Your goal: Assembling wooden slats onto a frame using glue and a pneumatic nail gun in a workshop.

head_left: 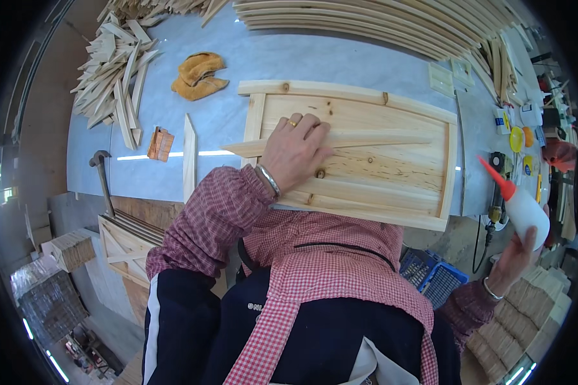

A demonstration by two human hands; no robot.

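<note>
A framed wooden panel (379, 170) lies on the blue-grey table in front of me, its raised border strips around knotty boards. Across it rests a long wooden strip (379, 136), whose pointed left end juts past the frame. My left hand (298, 151) is over this strip with its fingers curled round it; the fingertips are partly hidden. Off to the right, my right hand (515, 256) grips a white squeeze bottle (528, 218) with a red tapered nozzle, tilted up and to the left, away from the panel.
Another pointed strip (190, 157) lies left of the panel, near a small orange-brown wood piece (160, 144), a hammer (101, 173) and yellow-brown gloves (199, 76). Cut offcuts (112, 70) and long strips (366, 25) are piled behind. A power tool (496, 173) sits at the right.
</note>
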